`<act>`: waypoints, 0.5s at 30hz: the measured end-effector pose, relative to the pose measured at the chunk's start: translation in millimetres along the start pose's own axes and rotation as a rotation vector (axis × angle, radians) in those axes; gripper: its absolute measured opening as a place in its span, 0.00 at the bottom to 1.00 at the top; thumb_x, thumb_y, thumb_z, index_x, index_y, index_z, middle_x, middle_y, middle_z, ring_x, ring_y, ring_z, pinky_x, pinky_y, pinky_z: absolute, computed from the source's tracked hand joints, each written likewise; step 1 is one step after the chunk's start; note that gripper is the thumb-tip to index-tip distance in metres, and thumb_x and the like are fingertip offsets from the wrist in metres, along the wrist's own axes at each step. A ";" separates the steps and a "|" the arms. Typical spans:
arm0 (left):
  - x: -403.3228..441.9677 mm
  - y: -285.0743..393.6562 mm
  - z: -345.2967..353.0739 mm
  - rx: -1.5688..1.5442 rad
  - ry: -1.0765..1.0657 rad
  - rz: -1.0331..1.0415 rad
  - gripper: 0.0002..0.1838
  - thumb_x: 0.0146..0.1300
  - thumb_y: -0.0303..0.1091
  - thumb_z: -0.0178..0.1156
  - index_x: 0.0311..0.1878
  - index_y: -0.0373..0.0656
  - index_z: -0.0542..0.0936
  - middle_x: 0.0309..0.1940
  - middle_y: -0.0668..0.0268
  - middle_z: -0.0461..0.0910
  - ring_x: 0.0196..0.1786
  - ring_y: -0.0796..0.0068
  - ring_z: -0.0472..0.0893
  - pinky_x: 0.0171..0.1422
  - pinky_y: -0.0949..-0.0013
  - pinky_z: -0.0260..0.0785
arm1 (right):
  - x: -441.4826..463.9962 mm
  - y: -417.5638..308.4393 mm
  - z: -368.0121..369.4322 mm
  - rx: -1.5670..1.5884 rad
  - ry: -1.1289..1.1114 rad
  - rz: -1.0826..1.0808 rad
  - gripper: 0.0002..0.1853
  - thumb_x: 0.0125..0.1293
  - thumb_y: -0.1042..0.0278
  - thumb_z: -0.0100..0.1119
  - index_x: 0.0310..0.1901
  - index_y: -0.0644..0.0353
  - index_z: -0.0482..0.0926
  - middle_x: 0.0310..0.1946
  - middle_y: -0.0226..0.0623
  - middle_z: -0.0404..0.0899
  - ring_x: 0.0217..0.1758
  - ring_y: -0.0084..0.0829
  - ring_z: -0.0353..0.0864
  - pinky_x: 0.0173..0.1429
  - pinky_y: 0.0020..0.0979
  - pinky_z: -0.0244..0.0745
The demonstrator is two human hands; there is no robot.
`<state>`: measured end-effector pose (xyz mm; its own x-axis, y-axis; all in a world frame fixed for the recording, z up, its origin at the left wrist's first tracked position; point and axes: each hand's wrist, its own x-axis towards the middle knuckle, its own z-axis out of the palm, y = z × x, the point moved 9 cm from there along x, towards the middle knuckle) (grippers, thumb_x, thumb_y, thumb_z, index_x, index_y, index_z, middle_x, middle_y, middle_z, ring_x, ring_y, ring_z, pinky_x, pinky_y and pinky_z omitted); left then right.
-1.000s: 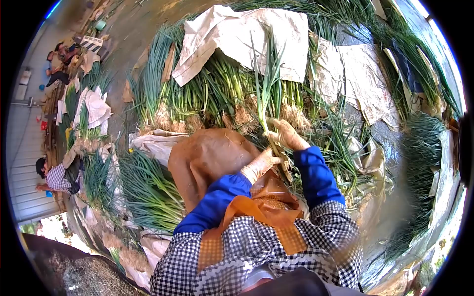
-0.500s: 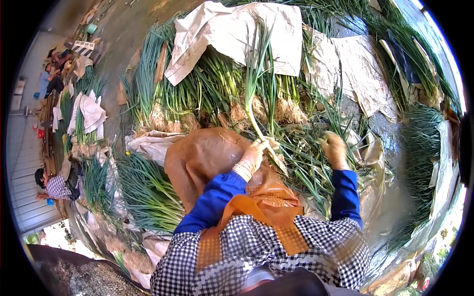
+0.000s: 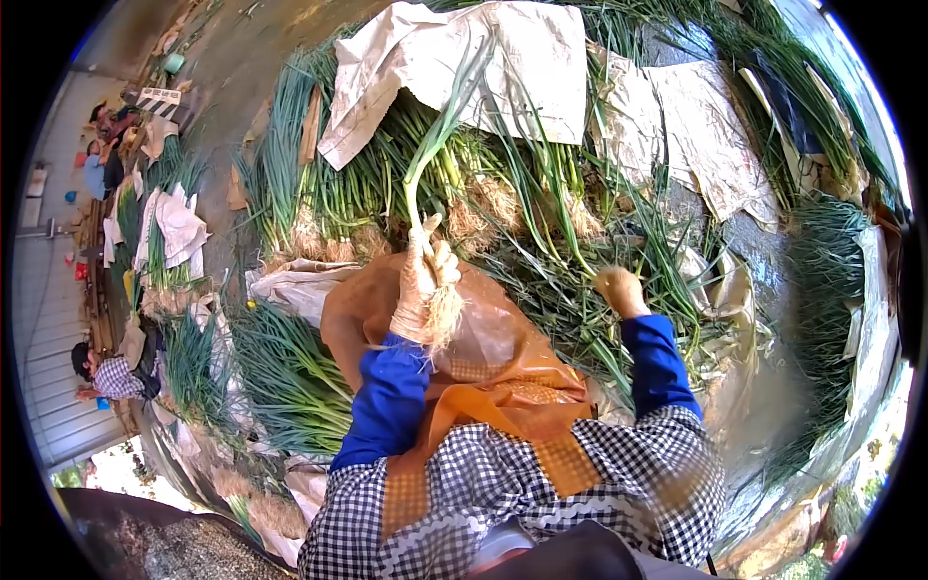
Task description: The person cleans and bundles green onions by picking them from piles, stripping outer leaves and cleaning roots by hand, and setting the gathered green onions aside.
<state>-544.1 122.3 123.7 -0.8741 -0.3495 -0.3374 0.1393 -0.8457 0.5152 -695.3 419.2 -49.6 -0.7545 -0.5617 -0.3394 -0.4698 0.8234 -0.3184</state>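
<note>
My left hand (image 3: 418, 280) is closed around a green onion (image 3: 414, 193), above the brown apron over my lap. Its white stem and green leaves point up and away from me, while pale stringy roots (image 3: 445, 314) hang below my fingers. On the other side, my right hand (image 3: 620, 290) is closed on the end of a long green onion leaf (image 3: 565, 232), which stretches forward from my fist. Beneath that hand lies a heap of stripped leaves (image 3: 590, 324). Ahead of me, rooted green onions (image 3: 387, 184) lie in a row, partly under a pale sack (image 3: 464, 58).
More green onions (image 3: 290, 377) lie at my left, with another bundle (image 3: 826, 280) at the far right. Crumpled pale sheeting (image 3: 706, 135) covers the ground ahead on the right. Several people sit at the far left, one in a checked shirt (image 3: 118, 377).
My left hand has moved left and forward with the green onion, turning it more upright. My right hand has shifted slightly left and now grips a leaf pulled away from the stem.
</note>
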 end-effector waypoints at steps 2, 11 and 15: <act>-2.3 -23.0 -9.4 -0.051 -0.008 -0.097 0.17 0.66 0.43 0.49 0.54 0.45 0.70 0.16 0.74 0.61 0.15 0.85 0.59 0.17 0.81 0.53 | 13.9 -20.9 -34.3 0.193 0.259 0.116 0.19 0.55 0.47 0.56 0.33 0.57 0.81 0.29 0.42 0.80 0.36 0.42 0.79 0.40 0.37 0.74; -13.9 -103.6 -40.1 0.142 0.209 -0.327 0.12 0.64 0.34 0.53 0.48 0.43 0.73 0.41 0.59 0.79 0.32 0.73 0.81 0.19 0.81 0.65 | 64.9 -44.9 -7.3 0.366 -0.008 0.031 0.15 0.56 0.55 0.59 0.40 0.56 0.80 0.32 0.38 0.79 0.33 0.29 0.78 0.37 0.35 0.76; -16.1 -145.4 -19.2 0.452 0.227 -0.377 0.14 0.59 0.35 0.59 0.48 0.45 0.74 0.40 0.71 0.78 0.38 0.81 0.79 0.21 0.86 0.58 | 22.1 -112.9 -69.2 1.179 -0.349 -0.153 0.14 0.62 0.60 0.54 0.41 0.62 0.78 0.28 0.25 0.72 0.32 0.19 0.69 0.38 0.22 0.67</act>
<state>-541.3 243.1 39.1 -0.6973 -0.1796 -0.6939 -0.4128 -0.6909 0.5936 -690.7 319.4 40.1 -0.4808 -0.7862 -0.3883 0.2932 0.2731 -0.9162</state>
